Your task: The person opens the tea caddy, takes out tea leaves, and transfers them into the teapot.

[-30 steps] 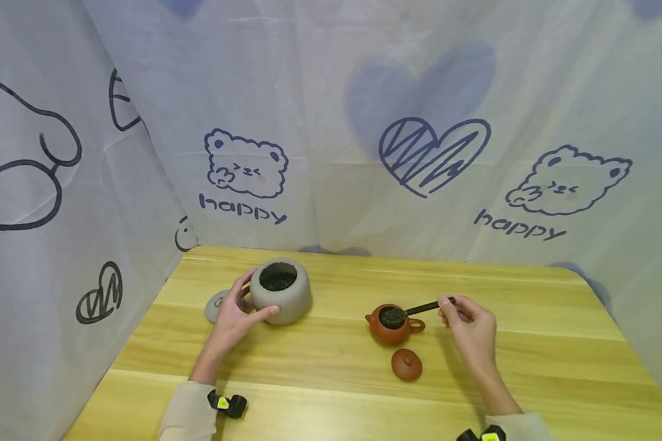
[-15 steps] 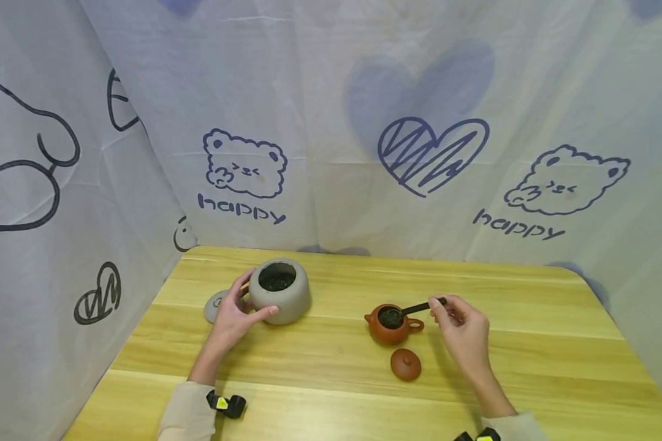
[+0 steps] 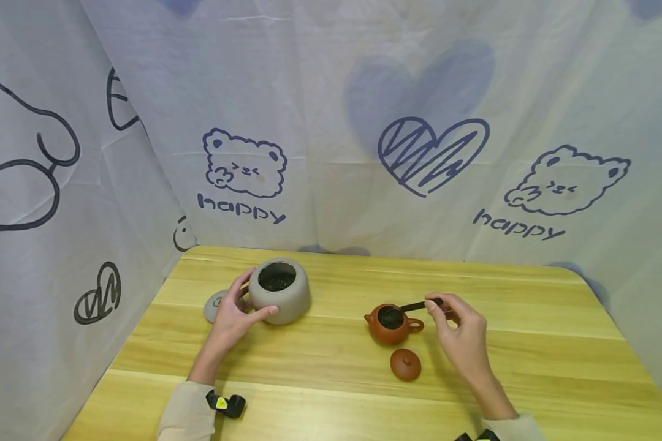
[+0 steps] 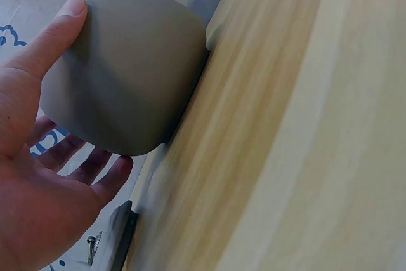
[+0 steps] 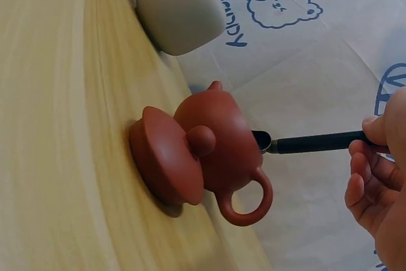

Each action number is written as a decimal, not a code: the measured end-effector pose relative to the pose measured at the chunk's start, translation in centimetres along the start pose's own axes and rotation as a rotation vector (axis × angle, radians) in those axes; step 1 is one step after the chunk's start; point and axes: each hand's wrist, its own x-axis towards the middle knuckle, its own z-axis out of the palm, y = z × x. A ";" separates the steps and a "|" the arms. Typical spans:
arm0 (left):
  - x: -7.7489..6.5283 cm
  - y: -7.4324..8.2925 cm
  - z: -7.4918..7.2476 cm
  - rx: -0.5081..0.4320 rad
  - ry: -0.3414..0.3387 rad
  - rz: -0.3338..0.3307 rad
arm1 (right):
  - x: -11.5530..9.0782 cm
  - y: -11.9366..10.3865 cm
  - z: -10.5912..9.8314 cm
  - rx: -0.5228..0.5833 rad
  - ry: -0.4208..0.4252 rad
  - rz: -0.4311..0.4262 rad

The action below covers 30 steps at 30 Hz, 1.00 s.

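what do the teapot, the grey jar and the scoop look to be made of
Teapot: probably unglazed clay, satin-matte; its even reddish-brown surface shows only soft highlights.
Grey jar: likely ceramic, matte, as its smooth thick-looking wall gives no sharp reflections.
Scoop: dull black handle, wood or plastic, can't tell which; the bright edge of its bowl suggests polished metal.

You are facing a creased pale sheet [image 3: 331,86], which is hanging behind a wooden table [image 3: 331,401] with yellowish grain. Bear faces [image 3: 245,165] are smiling above the word "happy" [image 3: 241,209], while a scribbled heart [image 3: 433,156] is overlapping a solid blue-grey heart [image 3: 419,92]. On your left, another pale sheet [image 3: 27,275] is showing thick dark line drawings [image 3: 98,294]. Soft light is leaving a faint sheen on the tabletop.
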 end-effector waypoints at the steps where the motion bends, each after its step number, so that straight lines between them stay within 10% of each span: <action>1: 0.0 0.0 0.0 -0.004 0.000 0.000 | 0.1 -0.1 -0.1 -0.002 0.001 -0.021; 12: 0.0 -0.2 0.0 0.010 0.004 0.013 | 0.2 -0.2 -0.5 0.012 0.030 -0.052; 30: 0.0 0.0 0.0 0.003 -0.007 0.004 | 0.2 0.5 -1.3 0.239 0.124 0.366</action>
